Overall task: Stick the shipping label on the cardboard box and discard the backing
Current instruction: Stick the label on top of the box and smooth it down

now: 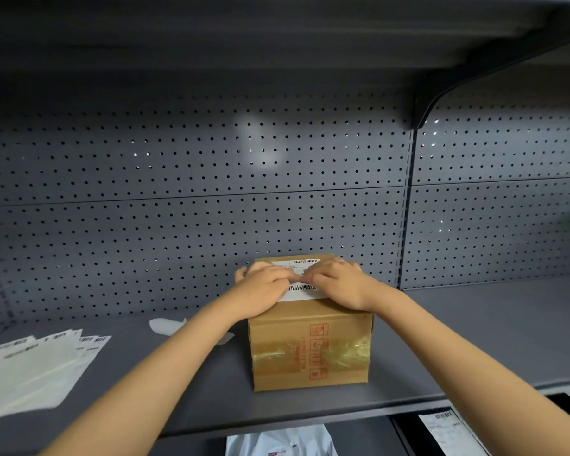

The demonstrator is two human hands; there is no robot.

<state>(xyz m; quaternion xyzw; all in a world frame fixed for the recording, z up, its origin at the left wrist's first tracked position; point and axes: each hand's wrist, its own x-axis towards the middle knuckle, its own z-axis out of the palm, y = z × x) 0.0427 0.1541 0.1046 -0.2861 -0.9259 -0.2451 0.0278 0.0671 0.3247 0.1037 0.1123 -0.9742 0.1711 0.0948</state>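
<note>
A brown cardboard box (310, 350) with red print and yellowish tape stands on the grey shelf. A white shipping label (305, 291) with barcodes lies flat on the box's top. My left hand (264, 289) rests palm down on the label's left part, fingers spread. My right hand (338, 283) presses flat on the label's right part. The two hands' fingertips nearly meet at the label's middle. A crumpled white backing piece (165, 325) lies on the shelf to the left of the box, partly behind my left forearm.
A fanned stack of white label sheets (37, 366) lies at the shelf's left. A grey pegboard wall (211, 192) rises behind the box. Below the shelf edge (310, 419) sit a white mailer bag (280, 439) and another labelled package (448, 429).
</note>
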